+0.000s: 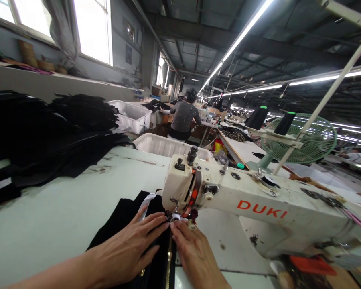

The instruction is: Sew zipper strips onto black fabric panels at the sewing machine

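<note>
A black fabric piece (122, 218) lies on the pale table under the head of a sewing machine (216, 188) marked DUKI. A gold-toothed zipper (169, 257) runs lengthwise along the fabric, and a white strip (147, 202) shows near its far end. My left hand (129, 249) rests on the fabric with fingers stretched toward the presser foot (173, 217). On the other side of the zipper, my right hand (195, 253) has its fingers pressed together at the fabric's edge, close to the foot. The needle point is hard to make out.
Black fabric pieces (57, 132) are heaped at the left. White plastic bins (168, 145) stand behind the machine. A seated person (185, 116) works farther ahead. Black thread cones (257, 117) and a green fan (303, 138) are at the right.
</note>
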`<state>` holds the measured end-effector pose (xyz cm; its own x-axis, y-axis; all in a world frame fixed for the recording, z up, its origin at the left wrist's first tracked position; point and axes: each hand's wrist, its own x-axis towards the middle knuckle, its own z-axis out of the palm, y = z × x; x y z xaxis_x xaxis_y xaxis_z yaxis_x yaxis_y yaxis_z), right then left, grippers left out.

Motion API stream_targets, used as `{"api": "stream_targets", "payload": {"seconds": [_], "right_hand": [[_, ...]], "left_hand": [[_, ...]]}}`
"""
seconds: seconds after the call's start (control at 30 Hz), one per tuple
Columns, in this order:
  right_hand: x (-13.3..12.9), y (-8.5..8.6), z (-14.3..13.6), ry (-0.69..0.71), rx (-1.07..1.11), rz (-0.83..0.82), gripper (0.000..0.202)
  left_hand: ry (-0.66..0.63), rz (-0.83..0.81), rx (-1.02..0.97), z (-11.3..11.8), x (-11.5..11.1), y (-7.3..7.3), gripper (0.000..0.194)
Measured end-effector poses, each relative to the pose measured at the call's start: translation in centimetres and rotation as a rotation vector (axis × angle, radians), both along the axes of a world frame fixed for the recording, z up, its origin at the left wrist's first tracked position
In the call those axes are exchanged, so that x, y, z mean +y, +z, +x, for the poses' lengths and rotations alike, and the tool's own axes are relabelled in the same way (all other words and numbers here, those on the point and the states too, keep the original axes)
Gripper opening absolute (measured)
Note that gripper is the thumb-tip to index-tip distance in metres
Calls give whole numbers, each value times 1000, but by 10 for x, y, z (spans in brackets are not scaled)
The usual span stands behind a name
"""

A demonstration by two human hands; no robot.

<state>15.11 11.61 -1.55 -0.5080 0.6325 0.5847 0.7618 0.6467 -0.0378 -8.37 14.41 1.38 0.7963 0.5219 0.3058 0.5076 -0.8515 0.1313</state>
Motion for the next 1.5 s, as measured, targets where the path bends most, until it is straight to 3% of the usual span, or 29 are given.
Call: {"api": "stream_targets", "payload": {"seconds": [0.1, 0.17, 0.23, 0.37, 0.4, 0.5, 0.6, 0.7, 0.8, 0.9, 0.97, 1.03, 1.1, 1.17, 1.27, 1.37, 1.5], "right_hand": [[-2, 8, -2, -36, -1, -147, 47], [-14, 16, -4, -73, -6, -245, 45], [-37, 20, -5, -109, 24, -308, 49], [-100, 12, -6, -46, 68, -298, 78], [-114, 8, -8, -7, 47, -260, 86], [-138, 1, -17, 48, -7, -188, 91], [-139, 8, -26, 20, 121, -264, 64], [-129, 22, -23, -40, 538, -402, 28], [-115, 36, 0, -147, 883, -592, 43], [-103, 53, 26, -178, 902, -699, 56], [-100, 64, 33, -174, 852, -682, 57], [-104, 70, 26, -172, 787, -626, 51], [-114, 65, 9, -145, 679, -529, 40], [-127, 50, -12, -85, 476, -367, 31], [-141, 24, -34, -50, 193, -135, 33], [-144, 13, -35, -72, 215, -162, 27], [-143, 17, -31, -58, 214, -116, 27]], "left_hand": [[6, 3, 27, 1, 3, 0, 59], [38, 29, 58, 0, -8, 1, 50], [76, 65, 77, -2, -33, 0, 50], [29, 198, 37, -11, -93, -7, 85], [19, 225, 13, -13, -103, -9, 84], [53, 171, -105, -17, -113, -9, 54], [256, -215, -289, -18, -101, 11, 34], [485, -562, -396, -21, -87, 40, 55], [506, -603, -410, -23, -79, 61, 59], [484, -601, -419, -21, -79, 71, 57], [446, -592, -414, -19, -81, 72, 56], [385, -586, -399, -17, -85, 71, 55], [329, -577, -383, -16, -89, 65, 54], [294, -562, -367, -18, -93, 55, 52], [219, -441, -284, -21, -99, 38, 46], [118, -208, -163, -24, -104, 25, 41], [-2, -3, -79, -21, -108, 13, 41]]}}
